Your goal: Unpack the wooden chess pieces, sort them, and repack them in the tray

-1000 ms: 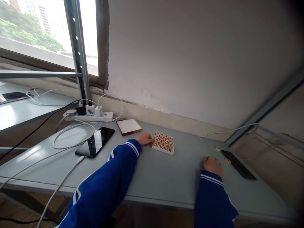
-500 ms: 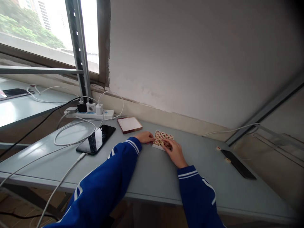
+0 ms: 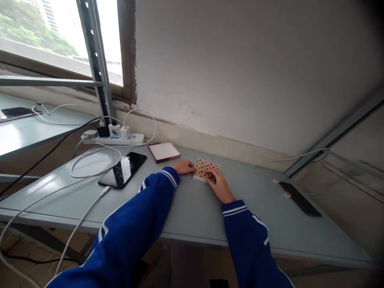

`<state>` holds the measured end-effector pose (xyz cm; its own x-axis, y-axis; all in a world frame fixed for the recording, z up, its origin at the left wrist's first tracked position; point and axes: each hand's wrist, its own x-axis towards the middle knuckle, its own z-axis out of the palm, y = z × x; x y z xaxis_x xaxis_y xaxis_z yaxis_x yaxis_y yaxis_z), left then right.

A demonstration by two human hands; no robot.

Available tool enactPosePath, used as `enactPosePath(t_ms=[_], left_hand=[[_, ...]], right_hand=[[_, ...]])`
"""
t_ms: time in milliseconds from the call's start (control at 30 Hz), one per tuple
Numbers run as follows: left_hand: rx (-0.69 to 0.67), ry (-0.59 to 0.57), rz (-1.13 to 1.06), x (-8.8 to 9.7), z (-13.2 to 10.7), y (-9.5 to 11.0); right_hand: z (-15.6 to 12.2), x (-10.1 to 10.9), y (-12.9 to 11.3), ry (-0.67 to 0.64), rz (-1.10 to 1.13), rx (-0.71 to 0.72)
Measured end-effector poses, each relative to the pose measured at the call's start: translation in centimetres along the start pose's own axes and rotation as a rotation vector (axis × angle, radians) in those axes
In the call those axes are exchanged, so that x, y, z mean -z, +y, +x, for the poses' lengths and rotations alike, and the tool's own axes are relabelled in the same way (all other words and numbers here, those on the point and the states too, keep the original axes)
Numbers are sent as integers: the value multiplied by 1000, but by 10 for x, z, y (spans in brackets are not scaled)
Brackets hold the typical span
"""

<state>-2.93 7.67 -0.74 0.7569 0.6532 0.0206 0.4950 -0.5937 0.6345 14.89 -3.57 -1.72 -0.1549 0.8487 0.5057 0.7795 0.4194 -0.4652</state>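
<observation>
A small white tray (image 3: 195, 177) packed with several round wooden chess pieces (image 3: 207, 165) lies on the grey table (image 3: 192, 208). My left hand (image 3: 185, 167) rests against the tray's left edge, fingers curled on it. My right hand (image 3: 218, 185) lies over the tray's near right part, fingertips pinched down on a piece. Both arms wear blue sleeves with white stripes.
A red-rimmed box lid (image 3: 163, 152) lies left of the tray. A black phone (image 3: 123, 169) on a white cable sits further left, a power strip (image 3: 112, 139) behind it. At the right lie another black phone (image 3: 300, 198) and two loose pieces (image 3: 287, 195).
My right hand has come from the table near the right phone over to the tray and now pinches a piece there. My left hand stays at the tray's left edge.
</observation>
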Motion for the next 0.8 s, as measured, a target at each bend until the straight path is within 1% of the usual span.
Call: enactPosePath(t_ms=[67, 200, 367, 433, 533, 600, 667, 700, 733, 800], left_hand=[[0, -2, -5, 1, 0, 0], [-8, -7, -10, 1, 0, 0], [1, 5, -12, 0, -1, 1], [3, 9, -7, 0, -2, 2], [1, 8, 5, 0, -2, 2], [-1, 6, 13, 0, -1, 2], [-3, 4, 20, 0, -1, 1], [-1, 4, 22, 0, 0, 0], [2, 4, 25, 0, 0, 0], [7, 6, 34, 0, 1, 0]], right_hand=[[-1, 0, 1, 16, -12, -13], [-2, 0, 4, 95, -105, -37], [-4, -2, 1, 43, -176, -21], [-5, -3, -2, 48, -213, -25], [-6, 0, -4, 94, -294, -31], [-6, 5, -1, 142, -372, -52], [-8, 15, 10, 201, -474, -112], [-11, 22, 21, 236, -534, -164], [-15, 32, 34, 277, -597, -230], [-31, 57, 69, 362, -716, -397]])
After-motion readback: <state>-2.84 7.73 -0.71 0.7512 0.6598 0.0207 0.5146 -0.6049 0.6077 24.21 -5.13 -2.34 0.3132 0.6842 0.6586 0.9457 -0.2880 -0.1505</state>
